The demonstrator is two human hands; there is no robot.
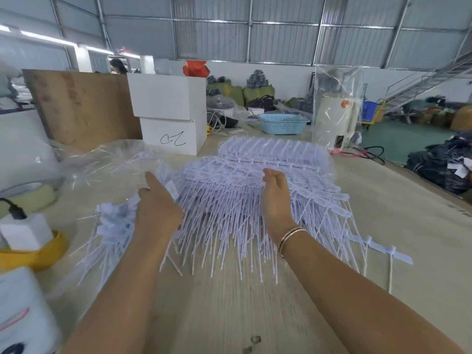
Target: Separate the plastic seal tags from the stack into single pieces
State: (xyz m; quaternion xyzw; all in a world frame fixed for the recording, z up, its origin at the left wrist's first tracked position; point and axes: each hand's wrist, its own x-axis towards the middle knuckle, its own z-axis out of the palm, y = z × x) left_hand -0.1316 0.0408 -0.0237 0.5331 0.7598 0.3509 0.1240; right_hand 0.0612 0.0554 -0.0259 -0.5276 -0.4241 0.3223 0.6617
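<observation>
A big stack of white plastic seal tags lies on the table in front of me, heads joined in rows, thin tails fanned toward me. My left hand rests at the stack's left edge, fingers stretched out flat. My right hand lies on top of the stack right of its middle, fingers curled down onto the tag heads; whether it grips any I cannot tell. A heap of single tags sits left of my left hand. A few loose tags lie at the right.
The pale wooden table runs out ahead. White boxes and a brown board stand behind. A blue basket, a bagged white appliance, a clear plastic bag, yellow tape rolls and a charger surround the stack.
</observation>
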